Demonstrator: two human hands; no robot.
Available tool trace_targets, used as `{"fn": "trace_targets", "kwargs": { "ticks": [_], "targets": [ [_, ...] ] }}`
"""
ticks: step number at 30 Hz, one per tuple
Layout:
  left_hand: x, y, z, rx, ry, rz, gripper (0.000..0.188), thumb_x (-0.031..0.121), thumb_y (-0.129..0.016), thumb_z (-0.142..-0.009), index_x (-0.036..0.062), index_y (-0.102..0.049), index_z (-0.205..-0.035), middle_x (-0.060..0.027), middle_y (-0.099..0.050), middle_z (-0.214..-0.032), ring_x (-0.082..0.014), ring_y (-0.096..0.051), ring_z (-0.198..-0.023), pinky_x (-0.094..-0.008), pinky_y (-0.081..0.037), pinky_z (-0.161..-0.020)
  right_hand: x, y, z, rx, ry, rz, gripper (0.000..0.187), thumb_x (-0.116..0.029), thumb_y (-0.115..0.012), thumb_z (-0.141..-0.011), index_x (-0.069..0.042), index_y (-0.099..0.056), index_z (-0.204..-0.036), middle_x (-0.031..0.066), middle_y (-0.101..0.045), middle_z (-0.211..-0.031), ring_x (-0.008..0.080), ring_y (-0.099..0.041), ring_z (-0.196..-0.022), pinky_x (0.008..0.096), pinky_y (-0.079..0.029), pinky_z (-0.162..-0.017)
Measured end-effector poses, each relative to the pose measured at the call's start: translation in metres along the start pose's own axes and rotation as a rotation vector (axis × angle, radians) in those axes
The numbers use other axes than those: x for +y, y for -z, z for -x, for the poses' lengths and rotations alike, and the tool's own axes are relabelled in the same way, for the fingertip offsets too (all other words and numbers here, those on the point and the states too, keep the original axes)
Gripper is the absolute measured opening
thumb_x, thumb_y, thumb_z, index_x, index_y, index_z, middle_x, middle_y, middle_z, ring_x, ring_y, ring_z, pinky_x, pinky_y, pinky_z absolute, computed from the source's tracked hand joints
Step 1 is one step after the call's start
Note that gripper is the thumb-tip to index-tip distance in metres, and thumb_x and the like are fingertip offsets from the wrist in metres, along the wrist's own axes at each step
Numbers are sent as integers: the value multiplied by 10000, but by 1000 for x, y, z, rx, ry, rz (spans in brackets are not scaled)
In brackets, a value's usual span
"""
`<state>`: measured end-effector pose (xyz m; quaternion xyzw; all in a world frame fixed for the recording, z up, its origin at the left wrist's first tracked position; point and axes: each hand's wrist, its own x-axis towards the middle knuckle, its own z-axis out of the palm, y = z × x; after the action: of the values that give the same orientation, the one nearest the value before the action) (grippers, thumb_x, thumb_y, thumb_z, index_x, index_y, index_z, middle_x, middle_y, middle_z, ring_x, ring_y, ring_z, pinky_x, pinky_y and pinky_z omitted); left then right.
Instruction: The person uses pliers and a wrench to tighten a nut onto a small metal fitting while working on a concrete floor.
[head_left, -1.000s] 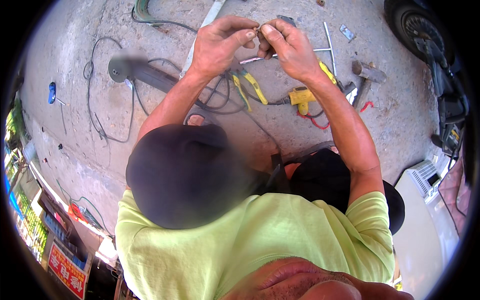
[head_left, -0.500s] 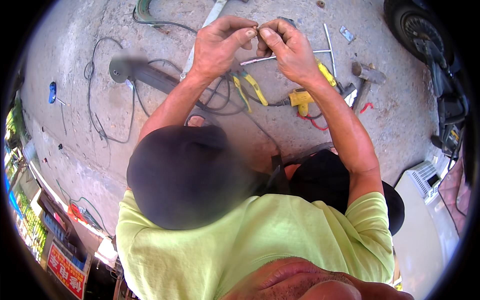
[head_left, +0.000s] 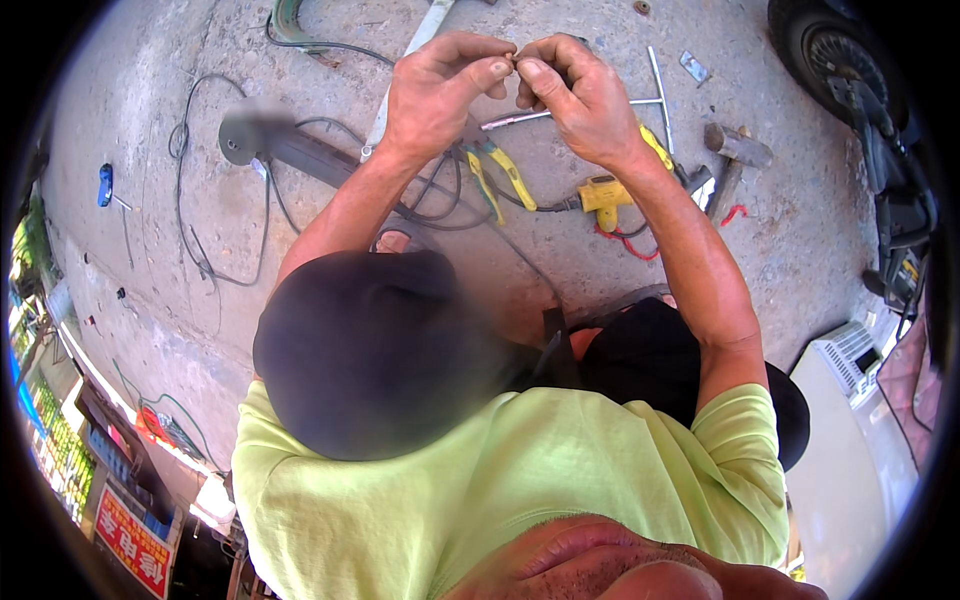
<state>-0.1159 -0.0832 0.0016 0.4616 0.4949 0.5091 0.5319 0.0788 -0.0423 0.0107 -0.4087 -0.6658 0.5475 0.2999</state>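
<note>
Two hands (head_left: 428, 95) (head_left: 583, 103) pinch one tiny piece (head_left: 514, 58).

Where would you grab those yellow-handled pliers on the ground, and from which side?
Probably best to take the pliers around both yellow handles, coming from the picture's lower side: the handles spread apart that way and draw together at the far end.

"What's shifted in your grip?"

"My right hand (head_left: 582, 100) has rolled slightly. A second ago my right thumb (head_left: 533, 72) had its tip a little farther off; now I've brought it nearer."

"And on the hand's far side?"

"My bent fingers (head_left: 556, 46) have edged farther out there. They now cover most of the dark piece (head_left: 582, 43) just beyond, which showed more plainly earlier."
</note>
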Motion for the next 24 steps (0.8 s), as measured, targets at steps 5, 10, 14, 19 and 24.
{"fn": "trace_targets", "kwargs": {
  "ticks": [5,10,14,19,24],
  "targets": [
    [5,-1,1,-10,-2,19,198,50,-713,-938,-37,-706,-1116,-84,-727,-974,-130,-674,-831,-261,-538,-784,0,1,0,-21,-32,-9,330,-321,-595,-1002,-5,-662,-1072,110,-722,-872,179,-714,-787,332,-553,-725],
    [8,0,1,-35,-51,-87,181,29,-700,-937,-34,-712,-1106,-79,-733,-981,-129,-688,-826,-257,-550,-765,-7,6,-3,-49,-41,72,337,-319,-597,-997,3,-667,-1061,117,-723,-849,188,-715,-783,335,-550,-722],
    [10,0,1,-40,-63,-155,177,17,-690,-935,-28,-716,-1104,-74,-734,-981,-130,-693,-826,-261,-557,-764,1,8,-5,-96,-44,34,335,-310,-580,-1008,12,-665,-1048,104,-703,-805,165,-680,-743,324,-531,-688],
    [9,1,0,-73,-126,-172,177,13,-691,-926,-25,-721,-1097,-66,-728,-981,-131,-687,-849,-263,-556,-769,4,9,-5,-187,-105,-192,342,-321,-539,-1034,4,-640,-998,45,-636,-747,116,-597,-691,291,-490,-649],
    [13,3,0,-113,-174,-244,170,12,-689,-918,-8,-731,-1081,-66,-718,-992,-141,-677,-891,-276,-546,-796,7,10,-5,-263,-123,-291,360,-331,-463,-1063,-27,-597,-925,8,-569,-711,104,-529,-648,278,-440,-604]
  ]
}}
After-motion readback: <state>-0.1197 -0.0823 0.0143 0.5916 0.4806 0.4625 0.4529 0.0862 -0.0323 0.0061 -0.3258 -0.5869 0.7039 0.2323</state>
